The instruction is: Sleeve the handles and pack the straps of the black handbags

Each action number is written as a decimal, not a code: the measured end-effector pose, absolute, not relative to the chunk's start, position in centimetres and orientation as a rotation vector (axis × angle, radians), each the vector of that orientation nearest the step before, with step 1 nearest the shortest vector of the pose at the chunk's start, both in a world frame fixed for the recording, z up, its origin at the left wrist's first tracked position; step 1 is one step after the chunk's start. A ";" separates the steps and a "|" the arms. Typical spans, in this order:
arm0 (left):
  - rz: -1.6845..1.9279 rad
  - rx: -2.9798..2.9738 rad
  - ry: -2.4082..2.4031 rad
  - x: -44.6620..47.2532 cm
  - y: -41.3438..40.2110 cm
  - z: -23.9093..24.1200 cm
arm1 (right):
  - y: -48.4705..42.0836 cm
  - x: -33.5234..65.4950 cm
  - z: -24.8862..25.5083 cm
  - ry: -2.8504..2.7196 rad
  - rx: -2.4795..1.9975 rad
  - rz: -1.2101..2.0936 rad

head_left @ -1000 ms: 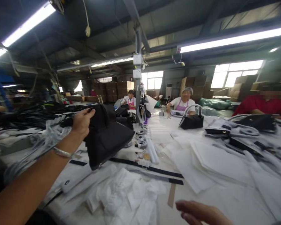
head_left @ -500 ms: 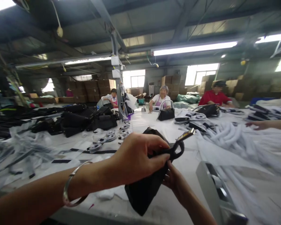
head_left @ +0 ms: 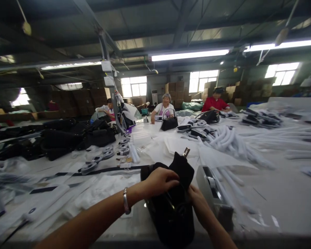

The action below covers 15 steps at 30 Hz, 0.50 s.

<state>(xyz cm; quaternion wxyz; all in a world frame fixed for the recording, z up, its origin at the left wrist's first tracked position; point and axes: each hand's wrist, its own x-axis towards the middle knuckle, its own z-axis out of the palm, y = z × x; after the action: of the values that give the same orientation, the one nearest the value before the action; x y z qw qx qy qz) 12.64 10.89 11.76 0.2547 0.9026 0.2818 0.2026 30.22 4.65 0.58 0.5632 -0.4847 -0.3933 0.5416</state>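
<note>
At table edge: black handbag (head_left: 171, 207), glossy, metal clasp upright; left hand (head_left: 159, 181), right hand (head_left: 197, 200) both gripping it.

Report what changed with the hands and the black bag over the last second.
The left hand brought the black leather handbag from out on the left to the near edge of the white worktable. The right hand, empty before, took hold of it. Unchanged: the left hand's grip; co-workers seated opposite.

Heap of black bags (head_left: 67, 138) at left on the tabletop (head_left: 274, 193), tape rolls (head_left: 103, 154) beside. White tubes (head_left: 230, 138) strewn at right. Three people (head_left: 166, 107) seated far off.
</note>
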 end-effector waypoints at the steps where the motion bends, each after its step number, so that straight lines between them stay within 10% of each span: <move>1: 0.505 2.446 0.724 12.0 10.7 11.6 | 3.5 30.6 0.1 -0.917 -1.160 1.233; 9: 0.174 2.543 0.406 6.3 8.2 11.5 | -0.6 30.2 -5.1 -1.033 -1.244 0.997; 15: 0.201 2.647 0.495 6.3 9.4 1.4 | 2.7 28.4 -4.6 -1.062 -1.329 1.141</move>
<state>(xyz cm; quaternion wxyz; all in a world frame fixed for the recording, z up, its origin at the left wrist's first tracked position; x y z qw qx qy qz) 6.33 9.39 1.35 0.2188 0.9565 0.1789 0.0727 28.38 2.66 -4.63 0.5197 -0.5544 -0.4431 0.4756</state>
